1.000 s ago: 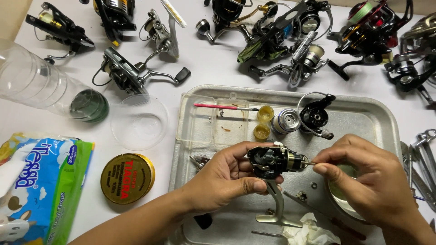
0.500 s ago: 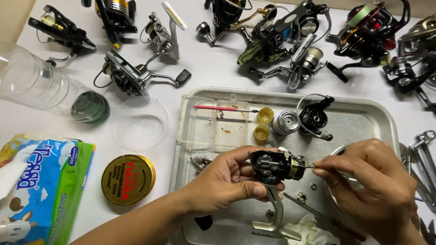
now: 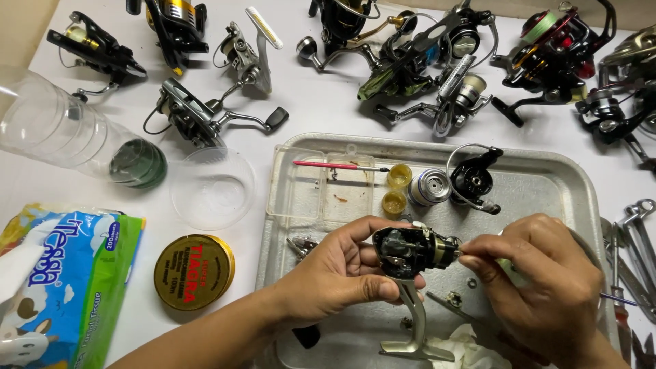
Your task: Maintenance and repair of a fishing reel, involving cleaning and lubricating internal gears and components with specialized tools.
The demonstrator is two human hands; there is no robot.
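Partly hidden, the reel body (image 3: 410, 249) sits gripped in the left hand (image 3: 342, 273); the right hand (image 3: 540, 273) pinches something unseen.

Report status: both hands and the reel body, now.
Left hand grips the reel body over the metal tray. Right hand pinches a thin tool at its shaft end. Nothing between them.

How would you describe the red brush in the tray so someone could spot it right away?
Start at the metal tray in the middle of the table. At its upper-left corner lies a clear shallow plastic box, and the thin red-handled brush rests across its top, tip toward two small yellow pots. It is the only slim red stick there; everything beside it is round or metal.
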